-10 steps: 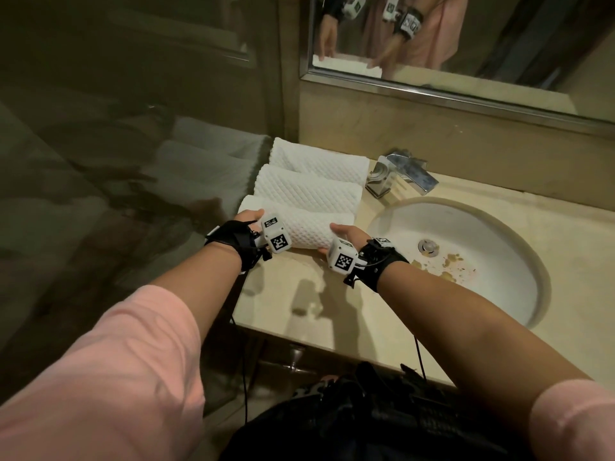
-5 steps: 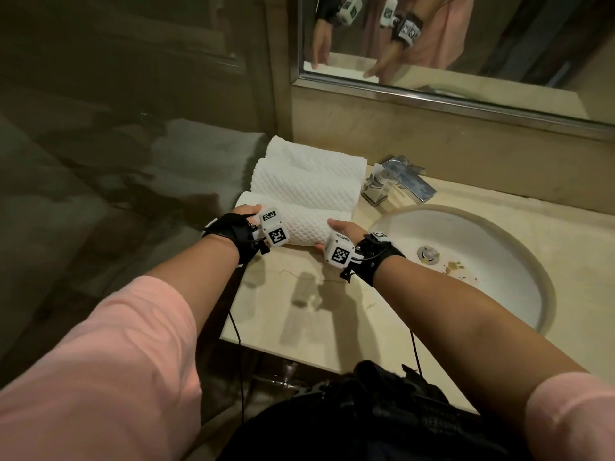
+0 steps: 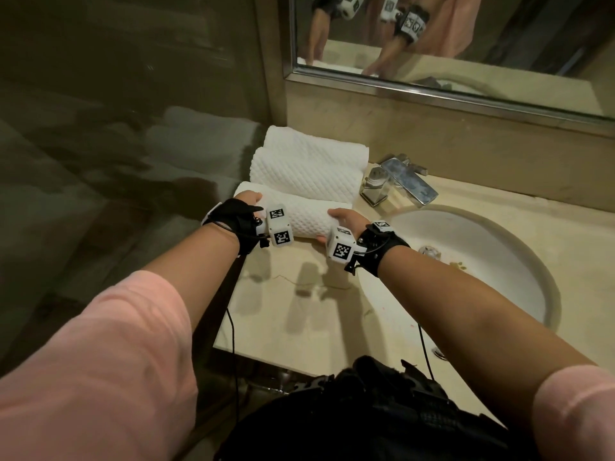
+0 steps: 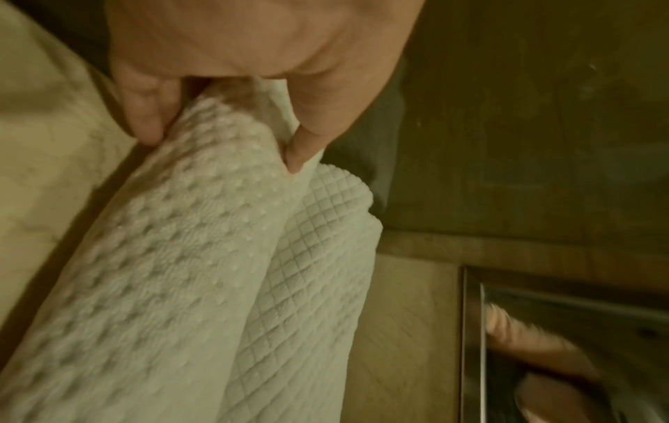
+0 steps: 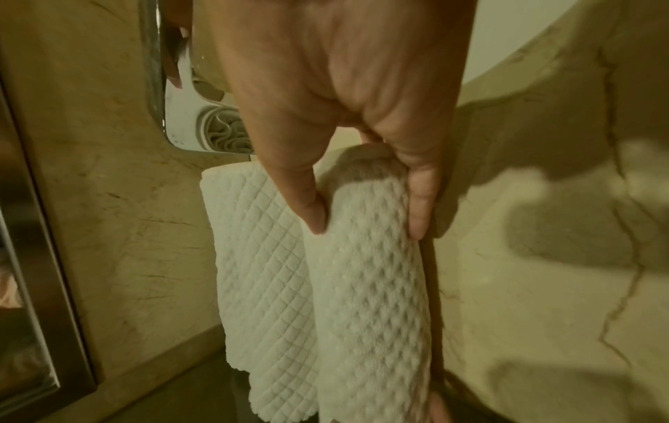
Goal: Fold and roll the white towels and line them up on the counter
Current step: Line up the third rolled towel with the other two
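Note:
Three rolled white towels lie side by side at the counter's back left corner. The nearest roll (image 3: 307, 216) (image 4: 181, 272) (image 5: 376, 280) is held at both ends. My left hand (image 3: 248, 198) (image 4: 221, 140) grips its left end between thumb and fingers. My right hand (image 3: 342, 218) (image 5: 365, 214) grips its right end the same way. The middle roll (image 3: 304, 176) (image 4: 311, 272) (image 5: 260, 257) touches the held roll. The far roll (image 3: 316, 144) lies against the wall.
A chrome faucet (image 3: 399, 179) stands right of the towels, and the white sink basin (image 3: 482, 261) lies further right. A mirror (image 3: 466, 44) hangs above the counter (image 3: 299, 311). A glass partition (image 3: 116, 161) bounds the counter's left edge.
Both hands stay on the ends of the nearest roll, which sits tight against the middle roll. The head view has shifted slightly; nothing else has moved.

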The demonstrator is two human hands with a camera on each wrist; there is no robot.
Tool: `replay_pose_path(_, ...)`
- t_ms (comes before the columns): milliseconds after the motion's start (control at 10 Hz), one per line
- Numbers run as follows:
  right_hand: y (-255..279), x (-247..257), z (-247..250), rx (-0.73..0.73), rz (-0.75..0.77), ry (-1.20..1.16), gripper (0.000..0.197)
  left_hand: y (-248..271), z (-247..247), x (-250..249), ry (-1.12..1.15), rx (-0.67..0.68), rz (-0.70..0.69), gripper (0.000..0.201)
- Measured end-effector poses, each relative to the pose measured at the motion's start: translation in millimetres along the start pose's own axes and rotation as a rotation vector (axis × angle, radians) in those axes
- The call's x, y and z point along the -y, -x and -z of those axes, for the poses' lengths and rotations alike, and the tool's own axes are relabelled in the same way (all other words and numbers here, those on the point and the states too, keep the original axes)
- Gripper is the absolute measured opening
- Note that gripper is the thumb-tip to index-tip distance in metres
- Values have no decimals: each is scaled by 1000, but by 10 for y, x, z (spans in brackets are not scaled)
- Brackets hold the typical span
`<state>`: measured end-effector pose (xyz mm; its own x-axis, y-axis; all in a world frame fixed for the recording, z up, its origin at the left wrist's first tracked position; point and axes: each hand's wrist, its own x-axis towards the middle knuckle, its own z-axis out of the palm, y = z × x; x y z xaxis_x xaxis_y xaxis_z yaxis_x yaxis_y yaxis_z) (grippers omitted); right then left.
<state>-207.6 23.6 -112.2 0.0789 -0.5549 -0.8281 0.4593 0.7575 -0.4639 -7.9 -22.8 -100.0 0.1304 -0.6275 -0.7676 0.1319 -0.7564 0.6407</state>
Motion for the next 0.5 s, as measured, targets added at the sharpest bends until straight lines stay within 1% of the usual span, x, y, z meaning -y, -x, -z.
replay_pose_path(100, 140, 56, -23, 23, -11, 119, 18, -51, -4, -109, -191, -51, -81, 27)
replay_pose_path(200, 202, 93, -45, -54, 36, 259, 16, -139, 7, -113, -214, -23, -98, 28)
replay_pose_path(300, -60, 242, 28, -203, 83, 466, 34, -105, 33, 0, 16, 39, -56, 27)
replay_pose_path(400, -267, 407, 12, -547, 304, 863, 52, -133, 21, 140, 70, 98, 29, 27)
replay_pose_path(500, -417, 549, -150, -548, 653, 1123, 48, -134, -31, 154, 50, 77, 81, 30)
